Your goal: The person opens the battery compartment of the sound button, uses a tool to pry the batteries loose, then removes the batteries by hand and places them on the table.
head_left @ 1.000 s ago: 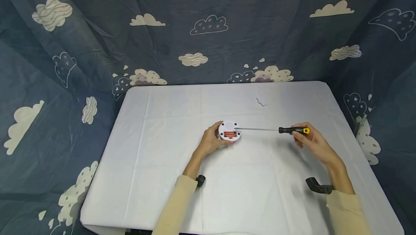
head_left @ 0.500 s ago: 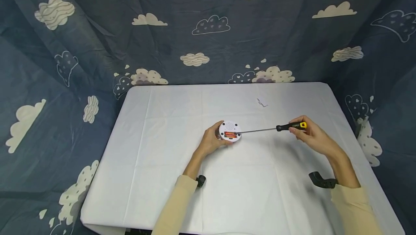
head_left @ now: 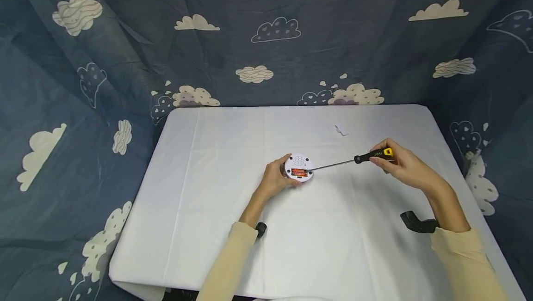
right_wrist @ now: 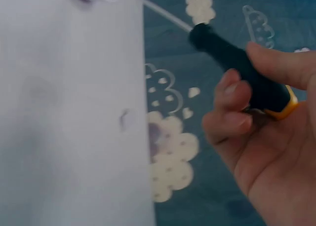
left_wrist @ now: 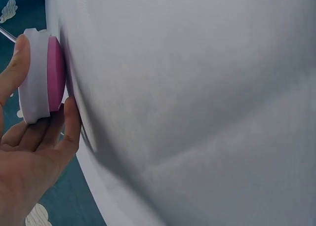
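My left hand (head_left: 275, 177) holds a round white battery-powered device (head_left: 300, 158) by its edge, thumb on the near side. Its back faces up, with speaker holes and an open compartment where orange-red batteries (head_left: 299, 172) lie side by side. The left wrist view shows a pink face (left_wrist: 56, 74) on its other side, turned toward the tabletop. My right hand (head_left: 401, 164) grips a screwdriver (head_left: 363, 158) by its black handle with a yellow end. The long shaft slants down to the left, its tip at the right end of the batteries.
A small pale piece with thin dark lines on it (head_left: 341, 131) lies toward the back of the white-covered table (head_left: 216, 236). Behind the table and along its sides hangs a dark blue cloth (head_left: 233, 9) with cloud prints.
The screwdriver tip has moved from the speaker holes down to the right end of the batteries. My right hand has risen, tilting the handle upward. My left hand keeps holding the device.
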### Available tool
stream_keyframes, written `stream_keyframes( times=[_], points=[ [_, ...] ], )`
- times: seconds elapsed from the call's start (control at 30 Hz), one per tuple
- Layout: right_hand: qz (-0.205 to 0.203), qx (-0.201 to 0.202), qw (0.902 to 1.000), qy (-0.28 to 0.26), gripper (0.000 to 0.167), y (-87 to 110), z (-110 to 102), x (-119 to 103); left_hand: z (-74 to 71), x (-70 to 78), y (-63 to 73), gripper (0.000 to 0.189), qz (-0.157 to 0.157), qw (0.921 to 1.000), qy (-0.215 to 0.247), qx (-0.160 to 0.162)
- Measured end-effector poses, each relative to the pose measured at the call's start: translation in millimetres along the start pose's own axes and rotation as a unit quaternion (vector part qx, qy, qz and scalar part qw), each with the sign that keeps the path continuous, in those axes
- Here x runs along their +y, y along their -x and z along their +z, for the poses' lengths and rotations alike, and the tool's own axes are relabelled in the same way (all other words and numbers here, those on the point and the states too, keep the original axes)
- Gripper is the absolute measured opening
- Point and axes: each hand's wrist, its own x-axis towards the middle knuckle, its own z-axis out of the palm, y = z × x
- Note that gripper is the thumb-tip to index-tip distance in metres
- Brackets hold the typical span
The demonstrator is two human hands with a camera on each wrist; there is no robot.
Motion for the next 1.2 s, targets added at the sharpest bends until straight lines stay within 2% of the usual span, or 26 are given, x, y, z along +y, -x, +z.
stream_keyframes(
  times=[0.17, 0.4, 0.5, 0.6, 0.73, 0.83, 0.97, 1.07, 1.2],
  points=[
    [-0.005, 0.015, 0.9977, -0.066, 0.027, -7.0, 9.0, 26.5, -4.9, -5.6, -1.4, 0.099, -0.001, 1.0, 0.009, -0.003],
    [-0.037, 0.037, 0.9819, -0.182, 0.018, -3.4, 29.8, 69.3, -10.6, -6.2, -4.1, 0.099, -0.007, 0.9998, 0.016, -0.008],
    [-0.02, 0.037, 0.9766, -0.211, 0.017, 4.2, 42.0, 81.4, -10.1, -7.4, -1.8, 0.099, -0.014, 0.9994, 0.029, -0.011],
    [0.015, 0.046, 0.9725, -0.228, 0.017, 11.5, 53.4, 89.8, -8.3, -8.6, -1.1, 0.099, -0.011, 0.9996, 0.026, -0.007],
    [0.05, 0.06, 0.9619, -0.262, 0.015, 17.2, 63.7, 96.2, -6.7, -7.8, -1.9, 0.099, -0.008, 0.9998, 0.017, -0.003],
    [0.051, 0.065, 0.9513, -0.297, 0.012, 18.6, 68.4, 99.2, -6.1, -7.4, -1.8, 0.099, -0.009, 0.9997, 0.022, -0.004],
    [0.053, 0.063, 0.945, -0.316, 0.01, 20.0, 71.1, 98.6, -6.6, -7.2, -0.9, 0.099, -0.01, 0.9996, 0.027, -0.006],
    [0.066, 0.056, 0.9451, -0.315, 0.012, 21.2, 71.4, 97.7, -6.9, -6.9, -0.9, 0.099, -0.012, 0.9996, 0.026, -0.004],
    [0.085, 0.043, 0.9369, -0.336, 0.012, 22.8, 71.8, 97.0, -6.6, -7.0, -1.1, 0.099, -0.01, 0.9995, 0.029, -0.003]
  ],
)
